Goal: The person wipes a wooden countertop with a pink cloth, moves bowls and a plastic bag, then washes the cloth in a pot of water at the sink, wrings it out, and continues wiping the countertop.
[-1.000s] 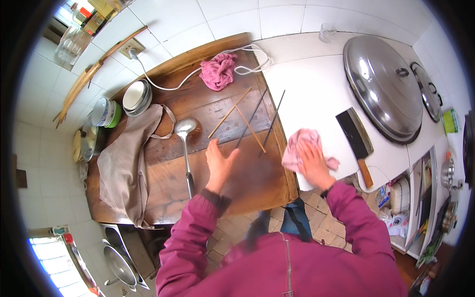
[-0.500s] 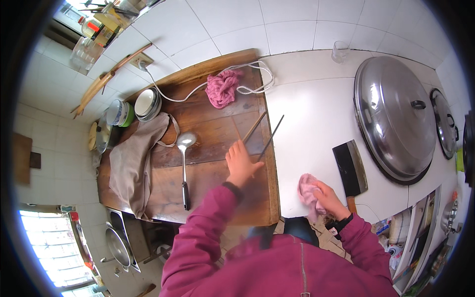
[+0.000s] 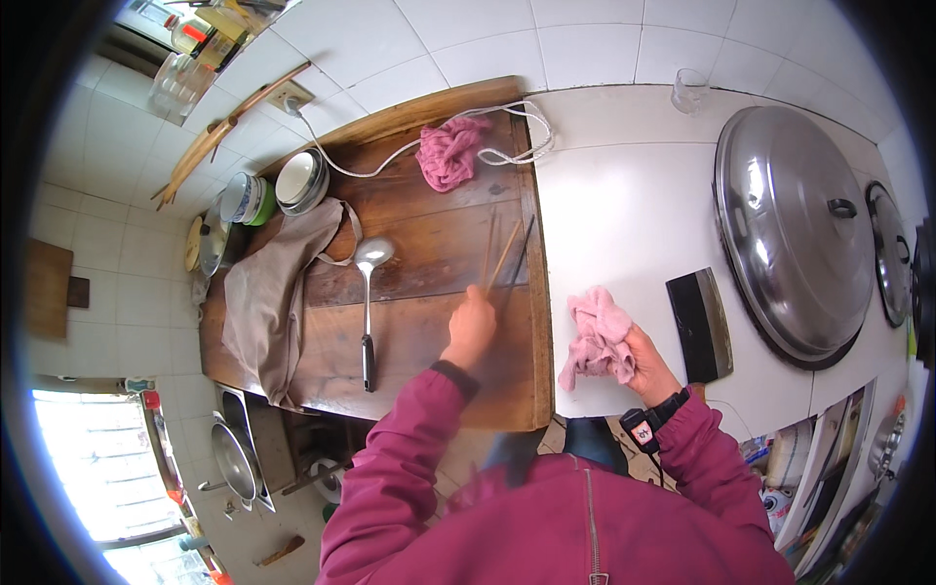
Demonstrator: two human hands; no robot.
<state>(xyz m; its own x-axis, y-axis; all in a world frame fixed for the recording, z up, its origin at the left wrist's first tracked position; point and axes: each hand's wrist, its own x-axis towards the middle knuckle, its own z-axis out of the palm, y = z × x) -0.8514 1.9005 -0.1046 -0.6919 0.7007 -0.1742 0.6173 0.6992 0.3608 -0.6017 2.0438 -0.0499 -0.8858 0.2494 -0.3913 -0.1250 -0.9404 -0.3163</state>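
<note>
The camera is riding on the person's head, the left one of a side-by-side pair, and it is looking steeply down past the plum jacket [image 3: 526, 526] at the left hand [image 3: 470, 330] and right hand [image 3: 655, 369]. It is peering from close above, the wooden table [image 3: 409, 336] filling the left of centre and the white counter [image 3: 614, 229] the right. Its wide fisheye lens is also catching the tiled wall [image 3: 487, 49] along the top and a bright window [image 3: 102, 468] at lower left, bowing straight edges toward the dark rim.

One cloth [image 3: 598, 333] is pale pink; the chopsticks [image 3: 506, 251] tan and dark; the counter [image 3: 624, 219] white.
</note>
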